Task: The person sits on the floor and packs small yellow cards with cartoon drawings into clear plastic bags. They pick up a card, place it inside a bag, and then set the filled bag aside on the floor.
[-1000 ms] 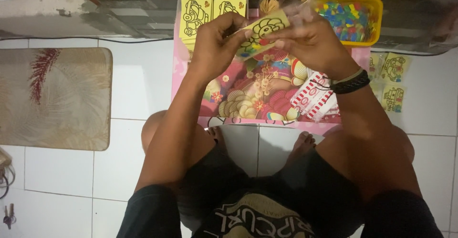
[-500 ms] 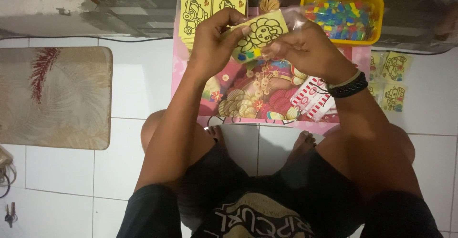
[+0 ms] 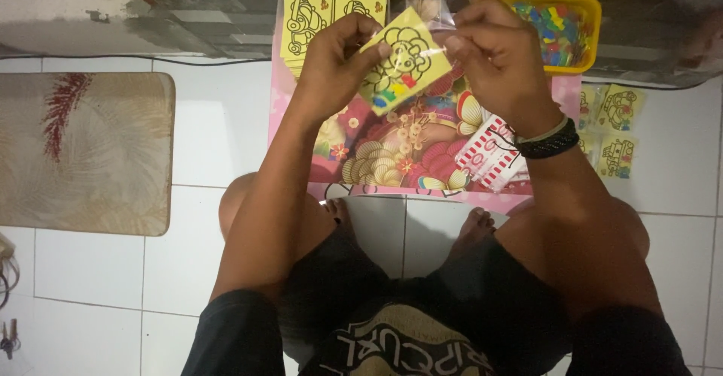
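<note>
My left hand [image 3: 335, 63] pinches the left edge of a small yellow card [image 3: 401, 61] printed with a black cartoon outline and a few coloured bits. My right hand [image 3: 497, 56], with a dark band at the wrist, grips the clear plastic sleeve [image 3: 437, 7] at the card's top right corner. Both hands hold the card tilted above a pink patterned mat [image 3: 422, 150] on the floor. A stack of similar yellow cards [image 3: 309, 18] lies just beyond my left hand.
A yellow tray [image 3: 584, 7] of small coloured pieces sits at the back right. Several packed yellow cards [image 3: 614, 131] lie right of the mat. A beige rug [image 3: 83, 150] lies on the white tiles at left. My bent legs and feet sit below the mat.
Both hands have drawn the card nearer and lower, and it now faces up more fully. The plastic sleeve has shifted toward the card's top right corner.
</note>
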